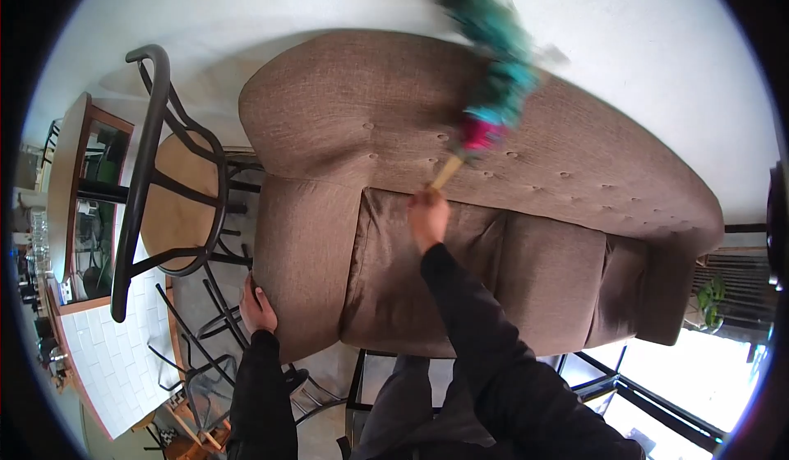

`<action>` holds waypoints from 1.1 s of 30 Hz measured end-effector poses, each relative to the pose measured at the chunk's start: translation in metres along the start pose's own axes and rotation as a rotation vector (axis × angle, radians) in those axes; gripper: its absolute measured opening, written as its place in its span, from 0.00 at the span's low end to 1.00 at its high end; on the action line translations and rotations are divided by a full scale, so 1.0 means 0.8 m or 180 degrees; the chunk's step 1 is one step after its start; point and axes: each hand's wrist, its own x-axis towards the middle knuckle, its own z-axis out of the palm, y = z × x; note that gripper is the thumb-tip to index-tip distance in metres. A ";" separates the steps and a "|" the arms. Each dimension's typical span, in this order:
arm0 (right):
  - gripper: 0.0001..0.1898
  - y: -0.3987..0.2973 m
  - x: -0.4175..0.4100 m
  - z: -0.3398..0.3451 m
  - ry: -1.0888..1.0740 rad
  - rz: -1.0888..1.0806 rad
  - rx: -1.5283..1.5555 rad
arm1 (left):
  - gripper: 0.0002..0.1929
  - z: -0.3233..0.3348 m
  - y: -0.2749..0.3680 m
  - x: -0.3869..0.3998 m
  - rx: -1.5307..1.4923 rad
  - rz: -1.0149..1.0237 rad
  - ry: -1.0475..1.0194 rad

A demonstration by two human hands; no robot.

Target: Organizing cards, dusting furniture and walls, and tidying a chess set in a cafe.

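Observation:
My right hand (429, 216) grips the light wooden handle of a feather duster (508, 87), held above the seat and backrest of a brown fabric sofa (548, 281). The duster has green and teal feathers with a magenta band near the handle; motion blurs it, and its tip lies in front of the white wall (616, 22). Whether the feathers touch the backrest, I cannot tell. At the sofa's left armrest, my left hand (257, 309) rests against the outer edge, some of its fingers hidden, and holds no tool.
A black metal chair with a wooden seat (182, 198) stands close to the left of the sofa. Beyond it are a table (71, 189) and a white tiled counter (117, 343). Black-framed glass (616, 386) lies at the lower right, below a potted plant (711, 300).

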 end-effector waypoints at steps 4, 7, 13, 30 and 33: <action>0.09 -0.003 -0.018 -0.076 0.0868 0.0848 0.1649 | 0.32 -0.015 -0.019 -0.005 0.0182 -0.0039 -0.0024; 0.10 0.009 -0.043 -0.113 -0.0061 -0.0135 -0.0904 | 0.33 -0.005 -0.011 0.000 0.0165 -0.0042 -0.0039; 0.12 0.045 -0.056 -0.128 -0.1340 -0.1263 -0.2667 | 0.33 -0.001 -0.027 -0.003 0.0014 0.0078 0.0051; 0.05 -0.031 -0.015 -0.300 -0.0330 -0.1787 -0.2356 | 0.32 0.010 -0.019 -0.007 -0.0086 0.0110 -0.0418; 0.06 -0.057 0.014 -0.334 -0.0227 -0.2508 -0.2140 | 0.32 -0.020 -0.063 0.007 0.0313 0.0529 -0.0010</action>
